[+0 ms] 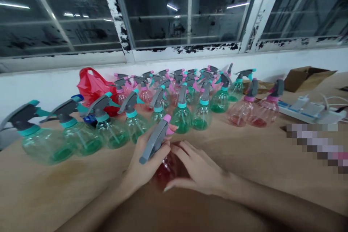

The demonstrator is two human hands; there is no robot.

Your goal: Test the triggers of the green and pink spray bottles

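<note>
A pink spray bottle (pixel 166 169) with a grey trigger head (pixel 155 140) stands on the brown table (pixel 244 152) right in front of me. My left hand (pixel 145 161) is wrapped round the trigger head and the bottle's neck. My right hand (pixel 198 170) cups the bottle's round body from the right, fingers curled against it. Most of the bottle is hidden between the two hands.
Several green spray bottles (pixel 181 114) and pink spray bottles (pixel 246 110) stand in rows behind, up to the white wall. A red plastic bag (pixel 91 85) lies at the back left. A white power strip (pixel 307 110) and a cardboard box (pixel 306 78) are at the right.
</note>
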